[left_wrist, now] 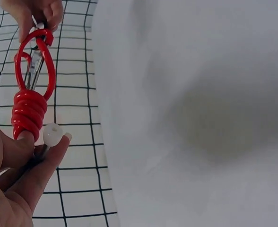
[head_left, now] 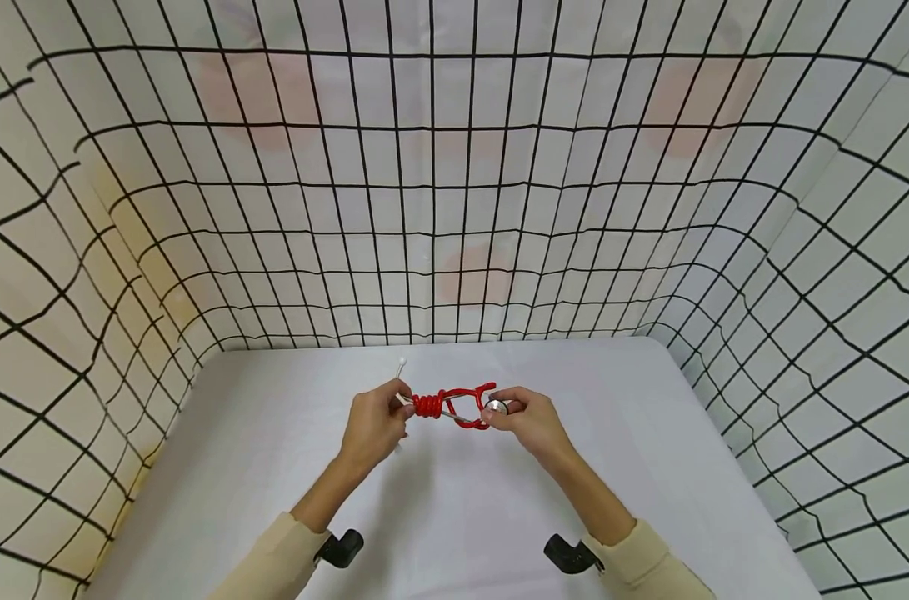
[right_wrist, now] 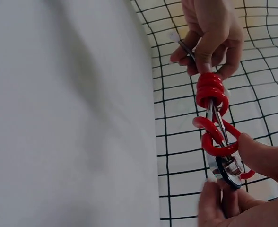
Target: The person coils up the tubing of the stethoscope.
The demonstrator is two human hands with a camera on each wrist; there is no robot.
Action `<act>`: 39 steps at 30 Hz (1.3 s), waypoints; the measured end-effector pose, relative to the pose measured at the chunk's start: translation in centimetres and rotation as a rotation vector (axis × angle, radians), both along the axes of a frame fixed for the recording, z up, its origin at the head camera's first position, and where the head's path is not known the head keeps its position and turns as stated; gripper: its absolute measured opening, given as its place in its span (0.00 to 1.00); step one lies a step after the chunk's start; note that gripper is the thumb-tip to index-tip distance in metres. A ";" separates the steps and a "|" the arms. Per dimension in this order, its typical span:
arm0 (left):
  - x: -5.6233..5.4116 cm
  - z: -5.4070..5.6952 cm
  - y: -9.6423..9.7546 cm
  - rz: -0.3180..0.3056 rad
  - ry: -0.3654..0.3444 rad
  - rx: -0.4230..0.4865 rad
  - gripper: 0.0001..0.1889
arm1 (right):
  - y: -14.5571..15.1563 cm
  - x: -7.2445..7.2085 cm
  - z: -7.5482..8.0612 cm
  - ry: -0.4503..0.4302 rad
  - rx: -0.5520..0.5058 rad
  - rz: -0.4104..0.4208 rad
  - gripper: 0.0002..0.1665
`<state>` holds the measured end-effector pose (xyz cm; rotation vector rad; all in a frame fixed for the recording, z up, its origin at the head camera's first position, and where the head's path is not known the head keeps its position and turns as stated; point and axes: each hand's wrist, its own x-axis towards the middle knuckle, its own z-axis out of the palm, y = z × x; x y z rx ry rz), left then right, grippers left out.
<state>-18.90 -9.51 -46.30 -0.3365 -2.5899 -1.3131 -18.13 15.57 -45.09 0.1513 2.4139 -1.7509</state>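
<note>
A stethoscope with red tubing (head_left: 427,406) is held up above the white table between the two hands. Part of the tubing is wound in tight coils, and the rest forms loops around thin metal rods (right_wrist: 218,116). My left hand (head_left: 375,423) pinches the stethoscope at the coil's left end, where a white eartip (left_wrist: 52,135) sticks out past the fingers. At the other end, my right hand (head_left: 531,418) pinches the round silver chestpiece (right_wrist: 230,171) with its dark rim, close to the red loops. The fingers hide parts of the metal tubes.
A white table surface (head_left: 274,467) lies under the hands. White walls with a black grid (head_left: 433,183) rise at the back and on both sides. Black wrist devices (head_left: 342,548) sit at both cuffs.
</note>
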 end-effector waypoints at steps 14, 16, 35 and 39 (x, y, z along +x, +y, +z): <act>0.0 -0.6 0.8 0.020 -0.004 0.044 0.08 | -0.9 -0.2 -1.2 -0.022 -0.140 0.002 0.24; 0.0 -0.5 0.9 0.019 -0.013 0.060 0.07 | -0.8 -0.2 -1.1 -0.001 -0.142 -0.014 0.24; 0.2 1.2 1.2 0.068 -0.072 0.137 0.12 | 0.2 0.1 -0.1 0.008 -0.176 -0.043 0.23; 0.3 1.1 1.3 0.054 -0.066 0.145 0.11 | 0.1 0.1 -0.2 0.052 -0.132 -0.075 0.16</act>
